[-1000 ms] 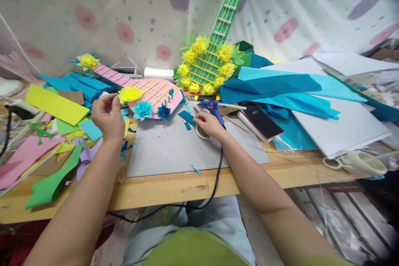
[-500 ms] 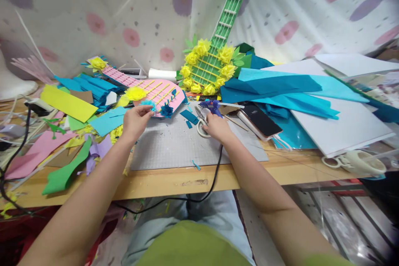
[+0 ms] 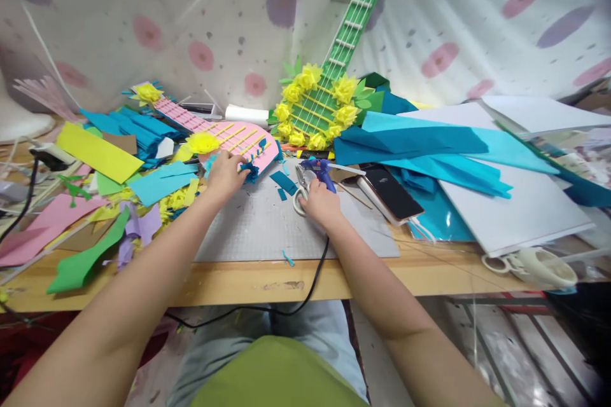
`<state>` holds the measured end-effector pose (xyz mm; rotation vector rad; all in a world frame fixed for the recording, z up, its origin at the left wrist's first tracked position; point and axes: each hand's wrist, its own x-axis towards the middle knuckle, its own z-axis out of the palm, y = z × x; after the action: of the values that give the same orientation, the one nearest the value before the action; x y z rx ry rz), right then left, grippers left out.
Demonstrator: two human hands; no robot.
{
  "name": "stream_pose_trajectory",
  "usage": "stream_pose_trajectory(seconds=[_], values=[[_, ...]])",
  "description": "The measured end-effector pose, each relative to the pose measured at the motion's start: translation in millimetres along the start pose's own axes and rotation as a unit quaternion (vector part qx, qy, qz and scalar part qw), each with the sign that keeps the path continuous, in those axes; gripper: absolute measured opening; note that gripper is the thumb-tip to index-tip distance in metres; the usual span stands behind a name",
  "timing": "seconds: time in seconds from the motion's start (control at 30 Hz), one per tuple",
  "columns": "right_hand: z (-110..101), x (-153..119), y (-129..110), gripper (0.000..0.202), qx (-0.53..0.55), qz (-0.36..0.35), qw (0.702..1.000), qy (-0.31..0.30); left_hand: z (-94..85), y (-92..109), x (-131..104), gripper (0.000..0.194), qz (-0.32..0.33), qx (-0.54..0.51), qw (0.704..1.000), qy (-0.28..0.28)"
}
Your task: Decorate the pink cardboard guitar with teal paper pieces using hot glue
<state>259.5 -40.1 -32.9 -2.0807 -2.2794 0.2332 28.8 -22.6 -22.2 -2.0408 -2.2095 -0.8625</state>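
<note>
My left hand is at the lower edge of a pink paper guitar, its fingertips touching a dark blue paper flower there. A yellow flower sits on the guitar just above that hand. The fingers of my right hand are bent round the handles of the scissors, which lie on the grey cutting mat. Right behind the scissors is a blue glue gun. Small dark blue paper pieces lie between my hands.
A green guitar with yellow flowers leans on the back curtain. Coloured paper scraps cover the left side. On the right are a phone, blue paper, white sheets and a tape dispenser. A black cable crosses the table edge.
My left hand has moved right along the guitar's edge, from the light blue flower to the dark blue one. My right hand stays at the scissors. The view has shifted slightly.
</note>
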Motion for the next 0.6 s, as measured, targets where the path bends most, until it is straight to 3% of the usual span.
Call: stream_pose_trajectory(seconds=[0.13,0.23,0.43,0.5,0.6], values=[[-4,1,3,0.048,0.024,-0.018,0.999,-0.016,3.0,-2,9,0.012,0.042,0.054,0.997,-0.034],[-7,1,7,0.048,0.039,-0.036,0.998,-0.027,-0.5,-3,11,0.012,0.062,0.052,0.997,-0.012],[-7,1,11,0.048,0.049,-0.055,0.996,-0.047,-2.0,4,9,0.012,-0.019,-0.096,0.994,0.04],[-6,0,10,0.049,0.045,-0.063,0.996,-0.045,-0.5,10,8,0.013,-0.086,-0.21,0.973,0.037],[-5,-2,9,0.049,0.039,-0.073,0.996,-0.039,-1.8,22,5,0.014,-0.18,-0.395,0.901,0.02]])
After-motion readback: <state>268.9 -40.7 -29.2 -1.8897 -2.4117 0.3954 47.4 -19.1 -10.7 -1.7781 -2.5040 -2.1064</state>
